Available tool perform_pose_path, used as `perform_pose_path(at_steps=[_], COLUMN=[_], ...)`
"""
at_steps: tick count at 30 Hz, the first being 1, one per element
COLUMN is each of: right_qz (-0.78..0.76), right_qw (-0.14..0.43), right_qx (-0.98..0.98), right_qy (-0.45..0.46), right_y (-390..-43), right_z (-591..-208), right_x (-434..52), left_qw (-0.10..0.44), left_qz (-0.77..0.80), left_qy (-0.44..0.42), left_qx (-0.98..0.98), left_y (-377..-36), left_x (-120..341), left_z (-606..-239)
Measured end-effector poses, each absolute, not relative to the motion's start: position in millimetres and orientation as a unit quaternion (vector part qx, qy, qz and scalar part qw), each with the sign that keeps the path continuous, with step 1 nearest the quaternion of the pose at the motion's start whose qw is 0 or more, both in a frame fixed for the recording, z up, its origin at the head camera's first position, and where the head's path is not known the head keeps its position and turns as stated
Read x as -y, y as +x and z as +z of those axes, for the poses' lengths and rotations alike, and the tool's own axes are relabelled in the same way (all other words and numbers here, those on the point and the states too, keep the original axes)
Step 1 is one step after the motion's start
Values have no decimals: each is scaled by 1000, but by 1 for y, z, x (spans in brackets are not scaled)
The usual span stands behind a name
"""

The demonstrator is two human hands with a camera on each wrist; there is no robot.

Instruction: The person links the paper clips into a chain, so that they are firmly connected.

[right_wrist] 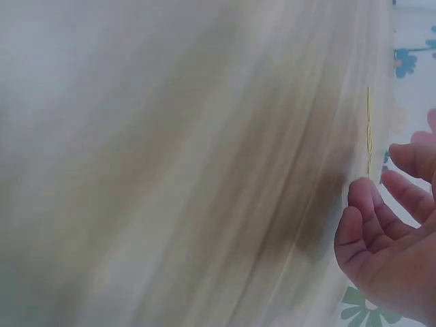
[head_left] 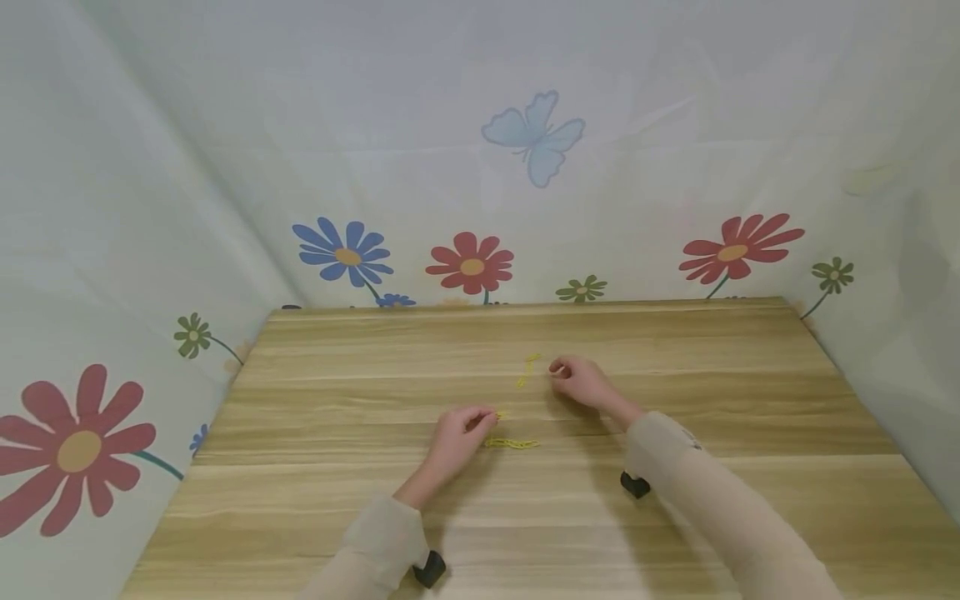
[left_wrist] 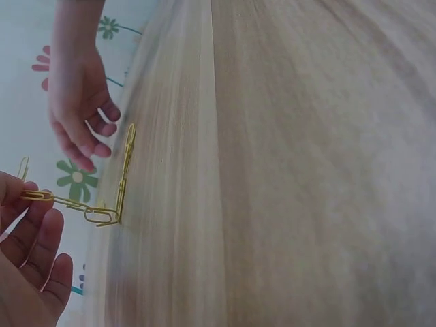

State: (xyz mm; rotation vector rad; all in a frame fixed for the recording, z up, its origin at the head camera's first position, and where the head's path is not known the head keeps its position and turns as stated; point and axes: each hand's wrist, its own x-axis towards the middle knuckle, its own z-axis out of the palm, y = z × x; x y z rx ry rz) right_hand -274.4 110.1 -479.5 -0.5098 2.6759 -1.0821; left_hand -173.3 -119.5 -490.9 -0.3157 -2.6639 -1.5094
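Observation:
My left hand (head_left: 459,435) pinches the end of a chain of linked yellow paper clips (left_wrist: 101,216) between thumb and fingers. The rest of that chain (head_left: 512,443) trails down onto the wooden table and bends at a corner in the left wrist view. One more clip (left_wrist: 24,167) sticks up by the left fingertips. My right hand (head_left: 581,382) hovers just above the table with its fingers loosely bent and thumb apart, nothing visible between them. A short line of yellow clips (head_left: 528,370) lies to its left; in the right wrist view these clips (right_wrist: 369,129) appear beyond the fingertips.
The wooden table (head_left: 360,367) meets a white cloth backdrop (head_left: 405,183) printed with flowers and a butterfly at its back and sides. Black wrist devices (head_left: 430,570) sit under both sleeves, close to the tabletop.

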Motion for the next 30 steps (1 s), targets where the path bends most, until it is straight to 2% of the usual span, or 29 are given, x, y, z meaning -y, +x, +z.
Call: perform_pose_path(at_steps=[7,12,20,30], right_qz=[-346,-314,-260,-274], right_qw=[82,94,95,64], right_qx=[-920,-928,-940,-945], right_qy=[-163,-174,-203,-165], right_y=[-292,-300,-299,-292], right_z=[-479,-480,-475,-481], right_x=[-98,-92,-87,-97], left_qw=[34,35,31,24], left_qz=[-493,-492,-495,-499], left_qy=[-102,-99,-93,-89], left_qx=[863,864,863,862], left_y=[-174,-173,-173,-171], left_x=[121,123,123,122], left_z=[-491,-491,-490,-488])
